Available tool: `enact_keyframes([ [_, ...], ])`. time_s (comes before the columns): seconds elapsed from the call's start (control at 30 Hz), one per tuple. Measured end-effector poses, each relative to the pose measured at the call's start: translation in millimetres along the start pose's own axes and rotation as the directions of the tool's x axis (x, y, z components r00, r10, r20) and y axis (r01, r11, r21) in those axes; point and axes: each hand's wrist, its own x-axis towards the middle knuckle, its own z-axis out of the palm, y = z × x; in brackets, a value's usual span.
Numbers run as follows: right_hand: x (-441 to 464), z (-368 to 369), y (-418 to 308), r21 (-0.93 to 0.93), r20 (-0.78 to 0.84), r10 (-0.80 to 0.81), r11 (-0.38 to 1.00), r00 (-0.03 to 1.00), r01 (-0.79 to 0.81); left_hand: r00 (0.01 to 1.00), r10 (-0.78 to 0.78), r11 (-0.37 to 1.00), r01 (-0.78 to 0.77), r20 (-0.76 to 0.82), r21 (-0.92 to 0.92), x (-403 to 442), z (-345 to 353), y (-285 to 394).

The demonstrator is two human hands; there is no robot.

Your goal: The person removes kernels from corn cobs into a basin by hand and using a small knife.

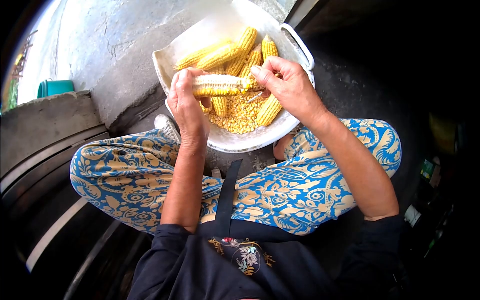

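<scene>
My left hand (187,100) is wrapped round one end of a corn cob (220,86), which lies sideways above the tub. Its upper side is stripped to pale rows, while yellow kernels remain along its lower edge and right end. At that right end, my right hand (287,82) is closed, thumb and forefinger bent together. A thin, pale, pointed tool (255,97) shows below its fingers; its other end is hidden in the hand. Under both hands, loose kernels (237,117) cover the bottom of the white tub (240,146).
Several whole corn cobs (218,56) are piled at the tub's far side, and another cob (269,110) leans on the kernels at right. A handle (301,45) rises from the right rim. Patterned trouser legs (130,175) flank the tub. A green bucket (56,88) stands far left.
</scene>
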Motion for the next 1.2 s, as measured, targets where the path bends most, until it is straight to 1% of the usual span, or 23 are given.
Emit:
enact_keyframes([
  [0.07, 1, 4, 5, -0.157, -0.114, -0.228, 0.965, 0.967, 0.209, 1.000, -0.006, 1.000, 0.006, -0.008, -0.012, 1, -2, -1],
  [0.1, 1, 3, 3, -0.157, -0.113, -0.228, 0.965, 0.967, 0.210, 1.000, -0.026, 1.000, 0.026, -0.010, -0.014, 1, -2, -1],
  [0.17, -1, -1, -5, -0.130, -0.012, -0.048, 0.990, 0.999, 0.046, 0.999, -0.046, 0.999, 0.045, -0.010, -0.016, 3, -4, -1],
  [0.2, -3, 0, -6, -0.130, -0.012, -0.048, 0.990, 0.999, 0.046, 0.998, -0.062, 0.998, 0.061, -0.010, -0.022, 5, -5, -3],
  [0.23, -5, 1, -7, -0.264, -0.005, -0.231, 0.939, 0.973, 0.221, 0.997, -0.078, 0.997, 0.078, -0.010, -0.027, 6, -6, -4],
  [0.27, -6, 2, -7, -0.389, 0.028, -0.403, 0.839, 0.915, 0.381, 0.997, -0.078, 0.997, 0.078, -0.011, -0.026, 6, -6, -4],
  [0.3, -6, 3, -6, -0.388, 0.028, -0.402, 0.839, 0.915, 0.381, 0.992, -0.124, 0.992, 0.123, -0.029, -0.019, 6, -6, -5],
  [0.4, -3, 7, 0, -0.546, 0.098, -0.581, 0.647, 0.808, 0.532, 0.975, -0.216, 0.976, 0.215, -0.050, -0.023, 5, -2, -5],
  [0.43, -4, 7, -1, -0.546, 0.097, -0.580, 0.648, 0.809, 0.531, 0.964, -0.259, 0.966, 0.257, -0.056, -0.037, 5, -1, -4],
  [0.47, -6, 7, -3, -0.518, 0.088, -0.493, 0.720, 0.866, 0.462, 0.964, -0.259, 0.966, 0.257, -0.056, -0.037, 5, -1, -6],
  [0.5, -6, 7, -5, -0.487, 0.083, -0.400, 0.783, 0.913, 0.387, 0.948, -0.319, 0.946, 0.319, 0.011, -0.065, 5, -3, -8],
  [0.53, -6, 7, -4, -0.487, 0.083, -0.400, 0.783, 0.913, 0.387, 0.924, -0.374, 0.921, 0.380, 0.079, -0.089, 5, -4, -11],
  [0.6, -5, 9, -1, -0.260, -0.035, -0.294, 0.926, 0.955, 0.276, 0.911, -0.404, 0.903, 0.412, 0.086, -0.121, 5, -4, -15],
  [0.7, -6, 8, -2, -0.283, -0.063, -0.305, 0.919, 0.950, 0.276, 0.887, -0.450, 0.875, 0.461, 0.101, -0.149, 4, -1, -15],
  [0.73, -7, 9, -2, -0.283, -0.060, -0.303, 0.919, 0.951, 0.275, 0.908, -0.408, 0.903, 0.417, 0.095, -0.105, 2, -1, -15],
  [0.8, -9, 8, -1, -0.520, 0.048, -0.367, 0.785, 0.929, 0.337, 0.926, -0.366, 0.926, 0.372, 0.093, -0.061, 1, 0, -14],
  [0.87, -10, 9, 0, -0.510, 0.075, -0.383, 0.778, 0.920, 0.366, 0.969, -0.246, 0.967, 0.246, 0.003, 0.065, 1, 1, -12],
  [0.9, -10, 10, 0, -0.497, 0.104, -0.400, 0.772, 0.910, 0.396, 0.969, -0.246, 0.967, 0.246, -0.002, 0.066, 2, 0, -12],
  [0.97, -8, 9, -2, -0.443, 0.066, -0.374, 0.820, 0.925, 0.363, 0.950, -0.305, 0.951, 0.307, -0.068, 0.039, 5, -2, -13],
  [1.03, -6, 3, -5, -0.329, -0.010, -0.324, 0.895, 0.946, 0.303, 0.938, -0.341, 0.940, 0.341, -0.058, -0.008, 7, -5, -16],
  [1.1, -3, 2, -3, -0.370, -0.018, -0.305, 0.887, 0.952, 0.277, 0.929, -0.367, 0.930, 0.365, -0.047, -0.052, 8, -7, -20],
  [1.17, -2, 5, -1, -0.489, -0.025, -0.449, 0.785, 0.893, 0.380, 0.901, -0.433, 0.895, 0.432, 0.013, -0.111, 8, -8, -26],
  [1.2, -3, 7, -2, -0.459, -0.038, -0.428, 0.810, 0.903, 0.364, 0.907, -0.422, 0.902, 0.420, 0.001, -0.104, 6, -5, -23],
])
